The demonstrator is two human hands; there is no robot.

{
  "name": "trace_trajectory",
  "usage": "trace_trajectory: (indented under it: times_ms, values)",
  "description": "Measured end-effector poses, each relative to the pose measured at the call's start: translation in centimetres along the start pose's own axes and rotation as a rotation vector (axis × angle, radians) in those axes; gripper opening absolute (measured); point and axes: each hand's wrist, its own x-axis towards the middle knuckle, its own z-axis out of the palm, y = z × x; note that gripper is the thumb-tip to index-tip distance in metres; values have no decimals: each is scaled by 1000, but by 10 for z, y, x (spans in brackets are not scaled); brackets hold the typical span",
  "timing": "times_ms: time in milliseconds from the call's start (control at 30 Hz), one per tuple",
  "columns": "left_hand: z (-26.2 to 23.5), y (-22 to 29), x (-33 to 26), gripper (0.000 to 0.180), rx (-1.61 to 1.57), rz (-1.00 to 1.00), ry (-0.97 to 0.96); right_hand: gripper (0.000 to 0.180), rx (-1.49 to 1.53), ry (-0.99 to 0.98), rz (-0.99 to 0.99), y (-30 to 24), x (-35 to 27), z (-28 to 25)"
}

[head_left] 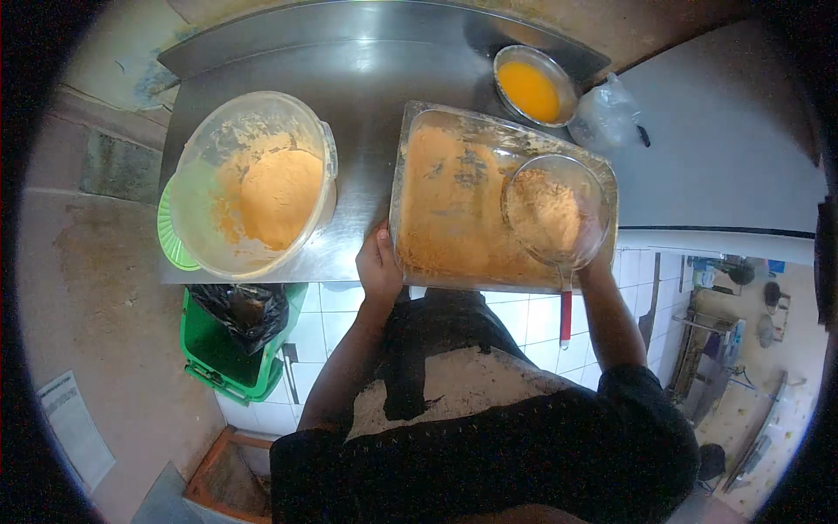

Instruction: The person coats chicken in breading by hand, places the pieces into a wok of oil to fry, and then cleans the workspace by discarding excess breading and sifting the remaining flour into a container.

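Note:
A rectangular tray [394, 196] dusted with orange-tan powder lies at the front of the steel table, its near side at the table's edge. My left hand [380, 269] is closed on its near left corner, thumb up along the side. My right hand [595, 255] holds the near right corner, partly hidden by a round sieve [525, 208]. That sieve rests in the right part of the tray with clumpy powder [559, 214] in it. Its red handle [566, 319] sticks out over the near rim, and neither hand grips it.
Left of the tray stands a large clear tub [327, 148] of the same powder, a green lid [173, 229] beside it. A metal bowl [567, 86] of orange liquid and a plastic bag [607, 113] are at the back right. Below the left edge is a green bin [214, 349].

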Motion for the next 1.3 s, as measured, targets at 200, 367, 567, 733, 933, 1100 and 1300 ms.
trace_trajectory:
  times_ms: [200,367,567,733,933,1100,1300]
  values:
    - [0,3,1,44,28,-26,-23,61,138,-437,-137,63,68,-45]
    - [1,-6,-1,44,-53,-14,-20,72,-1744,89,44,124,66,59]
    - [-10,-7,-8,38,124,-98,-10,73,-1770,120,-651,149,161,51]
    - [10,1,7,38,311,100,-39,61,-1410,-225,-1137,172,226,57]
    - [-4,1,0,40,270,68,-39,52,-1719,-647,-705,193,132,56]
    - [-3,0,-3,38,246,66,-30,43,-855,-879,64,195,100,33]
    - [0,-1,6,36,189,98,20,34,-1667,-698,-23,128,65,22]
